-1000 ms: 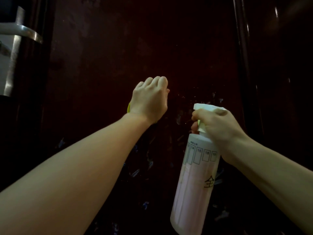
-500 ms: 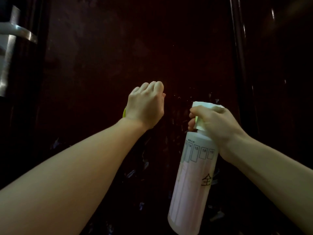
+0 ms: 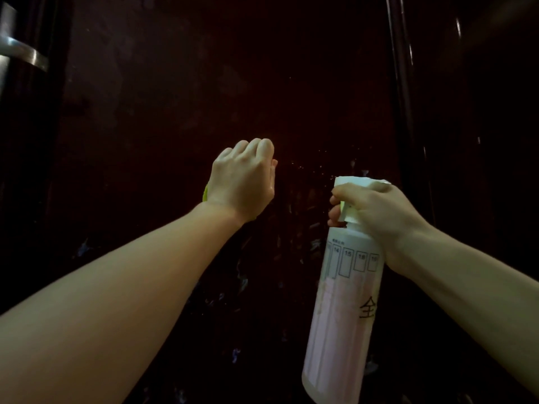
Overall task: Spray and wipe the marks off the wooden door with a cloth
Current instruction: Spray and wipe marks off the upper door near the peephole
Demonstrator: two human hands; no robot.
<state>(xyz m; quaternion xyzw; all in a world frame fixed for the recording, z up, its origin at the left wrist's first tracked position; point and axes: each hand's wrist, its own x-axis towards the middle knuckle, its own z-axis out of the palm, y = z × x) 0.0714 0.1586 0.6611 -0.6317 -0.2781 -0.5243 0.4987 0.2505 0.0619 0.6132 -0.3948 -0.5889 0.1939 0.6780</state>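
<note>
Left hand (image 3: 242, 182) bunches the soft yellow cloth (image 3: 205, 193) against the door (image 3: 204, 83), right hand (image 3: 376, 211) clamps the light, slick-looking spray bottle (image 3: 341, 310) at its neck.

Standing at doorway, likely home, dim indoor light. Dark glossy wooden door (image 3: 204, 97) fills my view, pale marks (image 3: 242, 281) and smears scattered low on panel. Brushed metal lever handle (image 3: 22, 55) on plate at upper left edge. Rounded dark frame moulding (image 3: 404, 83) runs up right side. Household spray bottle (image 3: 344, 316) in my right hand (image 3: 376, 211), hand-marked, pinkish liquid. Room type beyond door: cannot tell.
</note>
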